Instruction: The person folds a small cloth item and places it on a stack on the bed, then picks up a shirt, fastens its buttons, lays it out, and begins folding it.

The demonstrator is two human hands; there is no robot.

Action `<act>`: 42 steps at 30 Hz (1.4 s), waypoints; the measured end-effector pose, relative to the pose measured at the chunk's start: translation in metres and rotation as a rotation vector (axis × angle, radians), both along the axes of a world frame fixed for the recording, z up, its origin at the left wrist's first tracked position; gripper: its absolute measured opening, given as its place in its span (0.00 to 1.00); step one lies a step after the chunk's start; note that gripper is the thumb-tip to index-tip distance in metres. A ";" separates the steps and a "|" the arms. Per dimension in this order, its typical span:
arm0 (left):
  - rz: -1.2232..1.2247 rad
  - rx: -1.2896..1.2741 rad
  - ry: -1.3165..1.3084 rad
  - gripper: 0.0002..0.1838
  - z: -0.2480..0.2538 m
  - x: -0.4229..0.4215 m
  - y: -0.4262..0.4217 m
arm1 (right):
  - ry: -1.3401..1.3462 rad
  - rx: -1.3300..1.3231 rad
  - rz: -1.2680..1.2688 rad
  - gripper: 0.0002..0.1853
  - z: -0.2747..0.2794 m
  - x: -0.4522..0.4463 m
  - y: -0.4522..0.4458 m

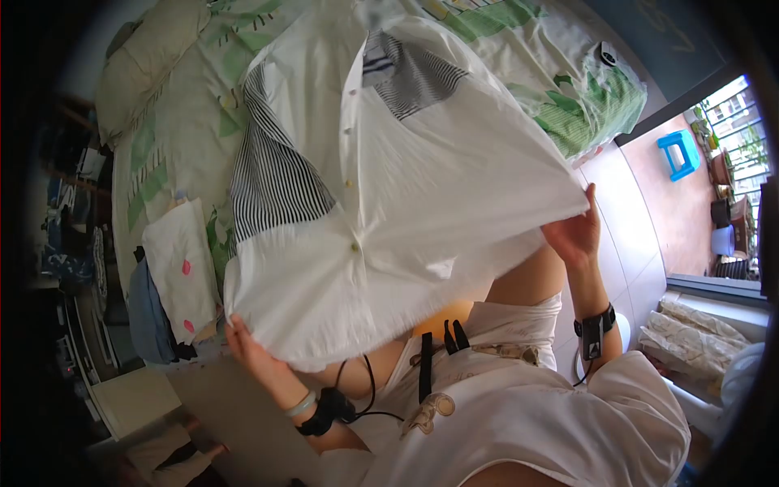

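A white button-up shirt (422,195) with black-and-white striped panels is spread out between my hands, its upper part reaching over the bed. My left hand (256,361) grips the shirt's lower left corner, with the fingers partly hidden by the cloth. At the right, my right hand (576,231) pinches the hem's other corner, thumb on top. The hem hangs in the air above my lap. Buttons run down the shirt's middle, and a striped patch lies near the top right.
Beneath the shirt is a bed with a green-and-white sheet (178,154) and a pillow (150,65). Folded clothes (182,268) lie at its left edge. A small white remote-like object (608,54) rests at the right. Beyond the doorway stands a blue stool (678,155).
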State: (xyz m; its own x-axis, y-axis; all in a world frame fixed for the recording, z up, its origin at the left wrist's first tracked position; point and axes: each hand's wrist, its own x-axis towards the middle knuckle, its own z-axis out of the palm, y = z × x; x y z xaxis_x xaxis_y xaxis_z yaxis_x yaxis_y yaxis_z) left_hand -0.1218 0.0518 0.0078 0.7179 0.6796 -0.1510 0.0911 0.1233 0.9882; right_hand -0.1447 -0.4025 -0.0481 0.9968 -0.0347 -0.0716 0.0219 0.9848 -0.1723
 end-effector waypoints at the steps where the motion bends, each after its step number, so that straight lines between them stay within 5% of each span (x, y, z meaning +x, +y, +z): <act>1: -0.004 -0.003 -0.003 0.12 0.007 -0.002 -0.001 | -0.003 -0.003 -0.004 0.26 0.004 -0.004 -0.004; 5: -0.179 -0.053 0.041 0.18 0.001 -0.039 0.021 | -0.025 -0.039 0.102 0.28 -0.012 -0.035 -0.018; 8: -0.664 -0.011 0.274 0.17 -0.008 -0.065 0.031 | 0.085 0.063 0.042 0.28 -0.033 -0.056 -0.043; 10: -0.725 0.003 0.312 0.16 -0.006 -0.076 0.035 | 0.287 -0.288 -0.129 0.26 -0.024 -0.068 -0.053; 13: -0.757 0.021 0.422 0.13 -0.008 -0.078 0.031 | 0.247 -0.488 -0.045 0.24 -0.039 -0.082 -0.090; 14: -0.869 0.233 0.558 0.14 -0.008 -0.074 0.029 | 0.499 -0.537 -0.142 0.21 -0.028 -0.076 -0.084; 18: -0.967 0.728 0.700 0.17 -0.014 -0.060 0.020 | 0.350 -0.351 0.112 0.19 -0.056 -0.081 -0.123; 20: -0.844 0.972 0.671 0.22 -0.020 -0.059 0.020 | 0.864 -0.903 -0.052 0.16 -0.032 -0.069 -0.102; 21: -0.842 0.970 0.668 0.22 -0.019 -0.056 0.017 | 0.862 -0.906 -0.053 0.16 -0.023 -0.065 -0.100; 23: -0.721 1.050 0.398 0.25 -0.009 -0.038 0.007 | 0.944 -2.586 -0.025 0.20 -0.006 -0.058 -0.098; 25: -0.698 0.954 0.358 0.20 0.004 -0.020 -0.025 | 0.691 -2.256 -0.443 0.19 0.017 -0.045 -0.091; 29: -0.854 0.741 -0.091 0.10 0.001 0.014 -0.093 | 0.300 -1.785 -0.558 0.07 0.035 0.003 -0.009; 31: -0.899 0.769 -0.179 0.08 -0.014 0.037 -0.124 | 0.002 -1.847 -0.087 0.05 0.050 0.028 0.039; 34: -0.817 1.064 -0.209 0.14 -0.039 0.061 -0.152 | -0.125 -1.911 0.080 0.07 0.035 0.056 0.089; 38: -0.654 1.315 -0.061 0.23 -0.055 0.066 -0.167 | -0.212 -2.110 -0.047 0.07 -0.003 0.062 0.111; 42: -0.570 1.490 -0.050 0.22 -0.055 0.061 -0.178 | -0.271 -2.166 -0.264 0.09 -0.019 0.064 0.111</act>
State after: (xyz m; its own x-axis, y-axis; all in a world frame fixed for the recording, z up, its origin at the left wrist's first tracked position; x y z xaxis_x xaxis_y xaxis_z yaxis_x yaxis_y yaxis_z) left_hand -0.0607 -0.1266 -0.0468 0.9019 -0.1557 0.4029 -0.2496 -0.9491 0.1920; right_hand -0.0805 -0.2913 -0.0668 0.9336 0.0564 0.3538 0.2913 -0.6944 -0.6580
